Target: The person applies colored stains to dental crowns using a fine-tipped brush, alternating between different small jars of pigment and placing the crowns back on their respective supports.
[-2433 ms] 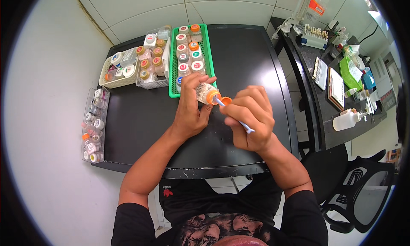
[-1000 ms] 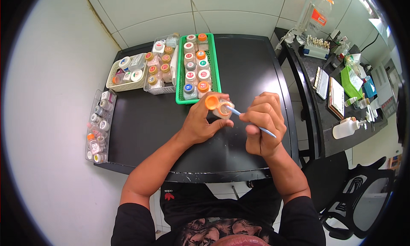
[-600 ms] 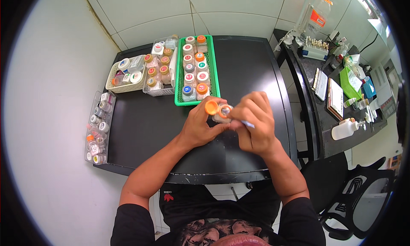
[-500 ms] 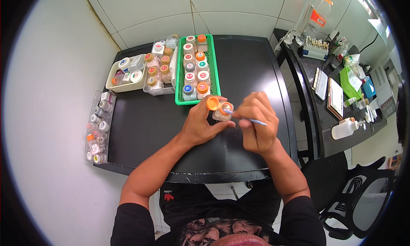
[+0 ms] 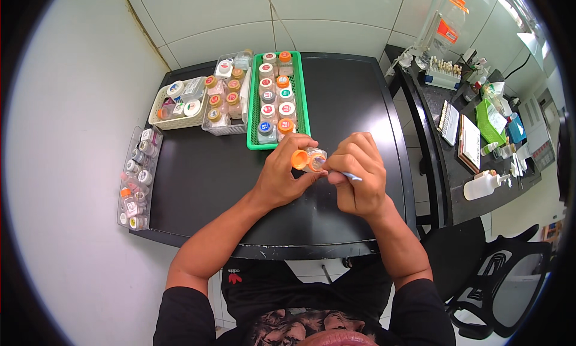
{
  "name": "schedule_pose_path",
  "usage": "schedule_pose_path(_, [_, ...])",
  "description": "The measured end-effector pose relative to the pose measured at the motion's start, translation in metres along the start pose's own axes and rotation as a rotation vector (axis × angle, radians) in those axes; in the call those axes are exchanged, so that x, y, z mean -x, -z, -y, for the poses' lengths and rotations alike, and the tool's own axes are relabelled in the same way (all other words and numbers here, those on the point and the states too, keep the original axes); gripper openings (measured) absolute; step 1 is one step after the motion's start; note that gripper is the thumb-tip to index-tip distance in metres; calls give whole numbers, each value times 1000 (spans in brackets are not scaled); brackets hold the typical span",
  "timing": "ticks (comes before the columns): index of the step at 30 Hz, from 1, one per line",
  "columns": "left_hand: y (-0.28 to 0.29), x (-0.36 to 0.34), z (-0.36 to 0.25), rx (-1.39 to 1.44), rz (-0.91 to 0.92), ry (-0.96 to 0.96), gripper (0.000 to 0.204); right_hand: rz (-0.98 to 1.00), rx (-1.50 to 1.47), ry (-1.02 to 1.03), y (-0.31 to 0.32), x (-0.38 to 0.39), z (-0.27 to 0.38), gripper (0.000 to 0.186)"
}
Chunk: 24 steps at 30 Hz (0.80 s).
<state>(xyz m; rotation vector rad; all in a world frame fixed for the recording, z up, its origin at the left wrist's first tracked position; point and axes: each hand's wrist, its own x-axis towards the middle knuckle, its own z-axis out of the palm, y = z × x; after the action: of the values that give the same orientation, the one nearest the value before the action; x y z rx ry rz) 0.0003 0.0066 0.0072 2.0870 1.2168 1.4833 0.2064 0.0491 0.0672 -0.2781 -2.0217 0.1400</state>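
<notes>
L hand (image 5: 277,179) is gripping a small clear plastic jar (image 5: 314,159) w/ its orange round lid (image 5: 299,159) over the black table (image 5: 198,178), R hand (image 5: 358,177) is pinching a thin metal tool (image 5: 350,176) at the jar's mouth, green plastic tray (image 5: 252,115) of vials is sitting at 11 o'clock beyond.

One head-worn fisheye view looks steeply down onto the black table (image 5: 204,184).

Green tray (image 5: 302,109) of capped jars, cream basket (image 5: 157,123), clear boxes on black table (image 5: 348,100).
</notes>
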Motion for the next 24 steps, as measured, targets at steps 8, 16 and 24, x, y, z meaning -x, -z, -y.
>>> schedule_pose_path(8, [-2, 1, 0, -25, -43, 32, 60, -71, -21, 49, -2, 3, -4, 23])
schedule_pose_path(16, [-1, -1, 0, -109, -96, -72, 61, -4, -59, 13, 0, 1, 0, 21])
schedule_pose_path(24, [-1, 1, 2, -132, -108, -40, 63, -3, 23, 50, -5, 2, 1, 23])
